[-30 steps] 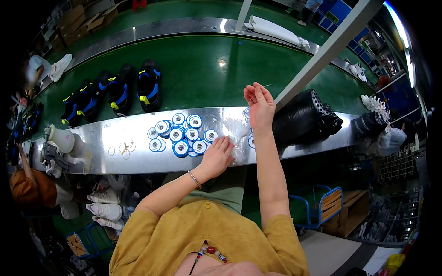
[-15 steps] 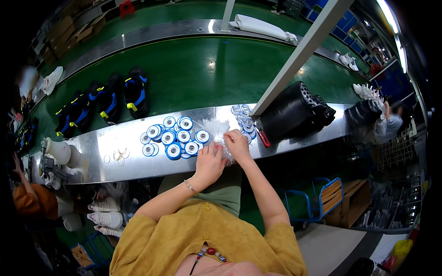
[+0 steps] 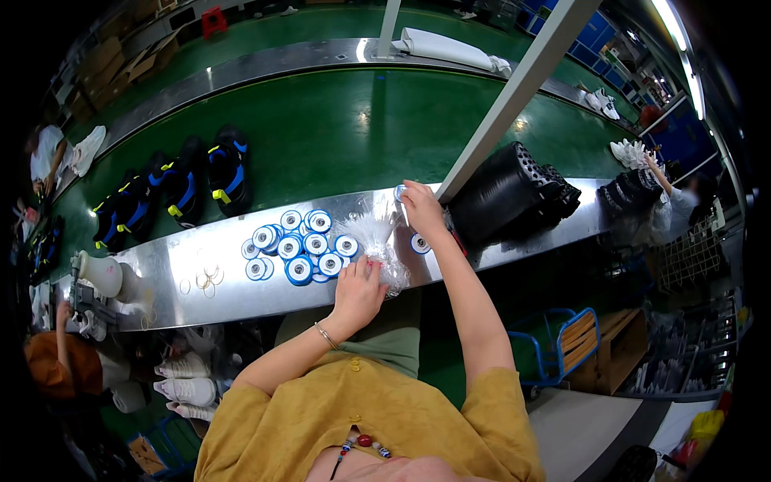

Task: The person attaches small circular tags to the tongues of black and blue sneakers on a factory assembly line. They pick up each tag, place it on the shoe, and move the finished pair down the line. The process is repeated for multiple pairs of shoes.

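Observation:
My left hand (image 3: 359,294) rests at the near edge of the metal bench, its curled fingers on a crumpled clear plastic bag (image 3: 390,273). Farther off, my right hand (image 3: 423,211) reaches to the foot of the pole. Its fingertips close at the edge of a blue-and-white disc (image 3: 399,193), and the hand hides most of what lies under it. Another round disc (image 3: 419,243) with a dark centre lies below my right wrist. Left of the plastic, several blue-rimmed white discs (image 3: 299,269) lie in a loose heap, some stacked.
Thin rings (image 3: 210,277) lie left on the metal bench (image 3: 173,301). Dark shoes with blue and yellow (image 3: 228,171) stand on the green surface beyond. A slanted pole (image 3: 514,100) and black boots (image 3: 502,197) flank my right hand. Other people work at both sides.
My right hand has left the plastic beside my left hand and moved away from me to the discs near the pole. My left hand stays at the plastic. The view has shifted slightly.

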Tool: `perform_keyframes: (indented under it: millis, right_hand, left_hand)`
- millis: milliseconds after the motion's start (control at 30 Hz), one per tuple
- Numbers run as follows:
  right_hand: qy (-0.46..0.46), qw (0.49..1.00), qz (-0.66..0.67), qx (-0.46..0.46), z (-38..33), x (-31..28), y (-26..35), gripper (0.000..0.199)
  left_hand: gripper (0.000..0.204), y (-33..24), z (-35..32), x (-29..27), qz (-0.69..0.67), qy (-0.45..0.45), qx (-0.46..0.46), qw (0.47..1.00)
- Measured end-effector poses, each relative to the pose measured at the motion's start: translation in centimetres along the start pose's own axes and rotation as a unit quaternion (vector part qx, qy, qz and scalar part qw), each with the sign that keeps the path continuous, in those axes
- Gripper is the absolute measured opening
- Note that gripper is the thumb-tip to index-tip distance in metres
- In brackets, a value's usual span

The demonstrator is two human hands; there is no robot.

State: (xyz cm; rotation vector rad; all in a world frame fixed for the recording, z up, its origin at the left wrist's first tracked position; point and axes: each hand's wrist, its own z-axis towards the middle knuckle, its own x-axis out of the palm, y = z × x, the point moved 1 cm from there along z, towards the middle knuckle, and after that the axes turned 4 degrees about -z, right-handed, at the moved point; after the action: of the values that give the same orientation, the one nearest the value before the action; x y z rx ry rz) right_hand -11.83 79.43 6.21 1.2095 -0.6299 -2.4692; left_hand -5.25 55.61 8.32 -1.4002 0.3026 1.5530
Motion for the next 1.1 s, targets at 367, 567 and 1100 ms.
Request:
perform_keyframes:
  millis: [367,567,1100]
  right_hand:
    - [0.218,0.974,-0.020,0.057,-0.4,-1.9,-2.2,0.018]
    - [0.153,0.982,0.074,0.080,-0.7,-3.4,-1.6,0.016]
    - [0.145,0.987,-0.032,-0.055,-2.5,-2.1,-3.1,0.013]
  left_hand:
    - [0.047,0.1,0.3,0.5,0.010,-0.032,-0.001,0.999]
    - [0.047,0.1,1.0,0.7,0.021,-0.030,0.021,0.999]
    - [0.048,-0.1,1.1,1.4,0.023,-0.028,0.002,0.999]
